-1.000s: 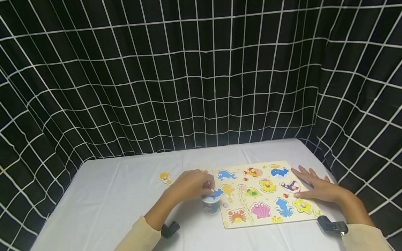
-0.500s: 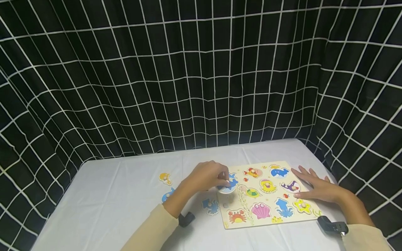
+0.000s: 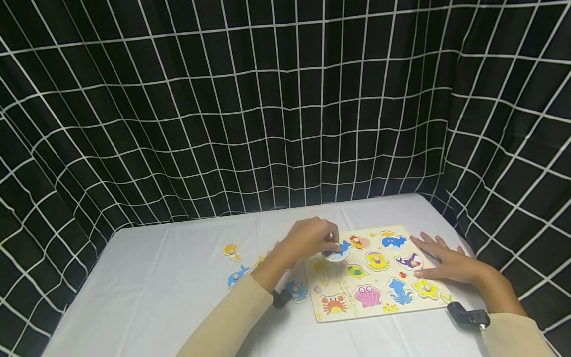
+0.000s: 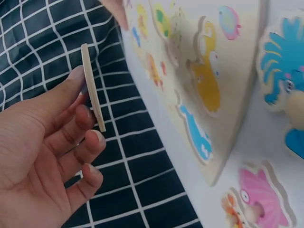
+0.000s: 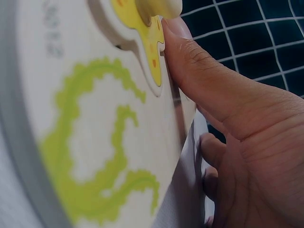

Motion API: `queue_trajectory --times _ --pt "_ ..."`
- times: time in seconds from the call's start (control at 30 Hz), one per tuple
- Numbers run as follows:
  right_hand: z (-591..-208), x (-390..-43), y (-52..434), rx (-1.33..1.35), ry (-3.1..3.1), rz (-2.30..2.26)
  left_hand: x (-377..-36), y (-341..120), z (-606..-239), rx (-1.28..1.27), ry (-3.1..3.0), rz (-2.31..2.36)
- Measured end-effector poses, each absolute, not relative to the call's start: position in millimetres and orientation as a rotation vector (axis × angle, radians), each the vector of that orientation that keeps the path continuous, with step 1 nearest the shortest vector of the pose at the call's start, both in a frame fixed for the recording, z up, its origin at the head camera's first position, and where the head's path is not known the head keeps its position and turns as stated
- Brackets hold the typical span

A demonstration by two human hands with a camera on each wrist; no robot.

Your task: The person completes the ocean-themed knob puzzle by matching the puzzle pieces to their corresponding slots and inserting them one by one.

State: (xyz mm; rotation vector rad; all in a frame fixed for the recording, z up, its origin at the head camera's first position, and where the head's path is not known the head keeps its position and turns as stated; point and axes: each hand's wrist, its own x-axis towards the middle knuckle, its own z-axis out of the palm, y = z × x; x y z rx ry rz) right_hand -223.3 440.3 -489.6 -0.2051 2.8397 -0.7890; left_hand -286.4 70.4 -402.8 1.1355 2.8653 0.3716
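Note:
My left hand (image 3: 312, 238) pinches a blue whale puzzle piece (image 3: 338, 252) over the top left of the wooden sea-animal puzzle board (image 3: 312, 314). In the left wrist view the puzzle piece (image 4: 93, 88) appears edge-on between thumb and fingers, its picture turned away. A printed blue whale (image 4: 195, 133) and a yellow seahorse (image 4: 207, 78) show on the board there. My right hand (image 3: 450, 263) rests at the board's right edge, fingers spread. Its thumb (image 5: 199, 71) lies on the board beside the yellow starfish piece (image 3: 426, 289), while the other fingers reach past the edge.
Left of the board lie loose knobbed pieces: a yellow seahorse (image 3: 233, 252), a blue dolphin-like piece (image 3: 238, 276), a blue squid-like piece (image 3: 298, 291) and a pink one (image 4: 261, 199), mostly hidden by my left forearm in the head view. A black grid-patterned curtain (image 3: 285, 124) surrounds the white-covered table (image 3: 151, 287).
My left hand has carried the blue whale piece from beside the board's left edge to the right and away from me, over its upper left. My right hand stays put; the head view shifts slightly.

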Motion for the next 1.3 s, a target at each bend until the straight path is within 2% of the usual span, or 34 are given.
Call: queue_trajectory --times 0.53,1.3 --pt "-490.7 -229.9 445.5 -0.190 2.838 -0.799 -304.2 117.0 -410.0 1.128 2.897 0.390" --pt "-487.4 -221.9 446.0 -0.251 2.827 -0.798 -294.0 172.3 -413.4 1.076 3.034 0.422"
